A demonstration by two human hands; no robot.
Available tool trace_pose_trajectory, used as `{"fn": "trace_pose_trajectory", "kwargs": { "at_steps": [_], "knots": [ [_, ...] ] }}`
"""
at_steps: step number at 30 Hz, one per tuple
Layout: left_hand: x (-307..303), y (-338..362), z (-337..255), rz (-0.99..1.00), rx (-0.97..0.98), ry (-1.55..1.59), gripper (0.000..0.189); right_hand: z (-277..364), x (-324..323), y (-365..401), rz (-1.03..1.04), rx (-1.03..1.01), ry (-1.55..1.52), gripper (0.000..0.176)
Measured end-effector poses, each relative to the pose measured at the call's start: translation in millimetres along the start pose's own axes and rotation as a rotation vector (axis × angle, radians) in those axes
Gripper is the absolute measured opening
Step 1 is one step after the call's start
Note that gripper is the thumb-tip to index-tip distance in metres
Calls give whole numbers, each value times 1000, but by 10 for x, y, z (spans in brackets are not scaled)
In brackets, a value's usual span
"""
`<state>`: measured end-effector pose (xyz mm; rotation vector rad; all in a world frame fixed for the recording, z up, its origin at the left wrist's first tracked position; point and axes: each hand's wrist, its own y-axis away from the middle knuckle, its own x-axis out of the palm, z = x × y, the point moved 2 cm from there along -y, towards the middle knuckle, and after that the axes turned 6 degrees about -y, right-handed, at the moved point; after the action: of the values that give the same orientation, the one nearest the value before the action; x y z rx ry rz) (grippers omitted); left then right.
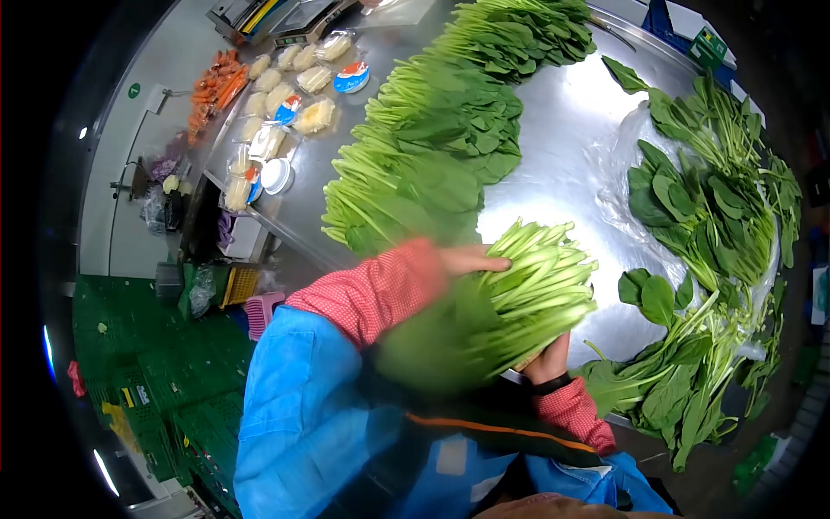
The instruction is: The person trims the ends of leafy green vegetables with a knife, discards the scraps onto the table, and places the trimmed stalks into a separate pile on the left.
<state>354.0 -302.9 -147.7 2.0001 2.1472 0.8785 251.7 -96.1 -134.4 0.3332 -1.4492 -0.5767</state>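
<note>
Stainless-steel worktop (pixel 558 130) shines under the person's work. The left hand (pixel 474 259) is clamped on a bundle of long-stemmed leafy greens (pixel 545 294), its thumb laid over the upper side of the stems. The right hand (pixel 549 359), with a black wristband (pixel 552 384) above it, sits under the stem ends; its fingers are mostly hidden, so I cannot tell how tightly they close. The bundle is held up near the person's body, pale stems fanned toward the right, leaves blurred against the apron.

Just beyond the left hand, more greens lie in a row of bunches (pixel 415 147), stems facing left. Across the bare metal on the right spreads a loose pile of greens (pixel 731 216), partly on clear plastic (pixel 618 164). Farther left are film-wrapped pale packs (pixel 313 80) and carrots (pixel 216 86).

The step in hand looks like gathering and evening the bundle; the next move seems to call for a grip that keeps the stems aligned without bruising the leaves.
</note>
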Motion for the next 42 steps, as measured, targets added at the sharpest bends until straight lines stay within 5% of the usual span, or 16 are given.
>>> {"fn": "trace_pose_trajectory", "kwargs": {
  "at_steps": [3, 4, 7, 13, 17, 24, 32, 34, 36, 39, 42],
  "knots": [
    [239, 145, -524, -8, -148, 62, 74, 214, 6, -141, 97, -48, 103, 61],
    [344, 209, -755, -141, -152, 123, 62, 317, 105, -181, 101, -132, 283, 60],
    [291, -15, -732, -148, -71, 200, 65, 645, 624, -285, 184, -76, 245, 59],
    [246, -266, -1063, -179, 346, 427, 76, 1189, 2021, -401, 238, -99, 686, 62],
    [125, -70, -1473, -415, 562, 449, 90, 1274, 2930, -680, 266, -60, 987, 64],
    [-623, 157, -1900, -729, 1002, 591, 90, 940, 4152, -1716, 288, 135, 1395, 67],
    [-1860, 165, -1859, -1076, 1081, 755, 88, 361, 4753, -3470, 238, 350, 1728, 71],
    [-2153, 5, -1679, -1143, 1103, 810, 76, 345, 4700, -4125, 211, 186, 1901, 72],
    [-2228, 3, -1584, -1294, 1085, 805, 61, 467, 4535, -5017, 158, -283, 2229, 77],
    [-2274, -21, -1378, -1255, 907, 906, 52, 309, 4351, -5144, 116, -900, 2333, 74],
    [-2238, -10, -1316, -1196, 814, 962, 49, 266, 4323, -4902, 211, -1180, 2259, 54]
  ]
}}
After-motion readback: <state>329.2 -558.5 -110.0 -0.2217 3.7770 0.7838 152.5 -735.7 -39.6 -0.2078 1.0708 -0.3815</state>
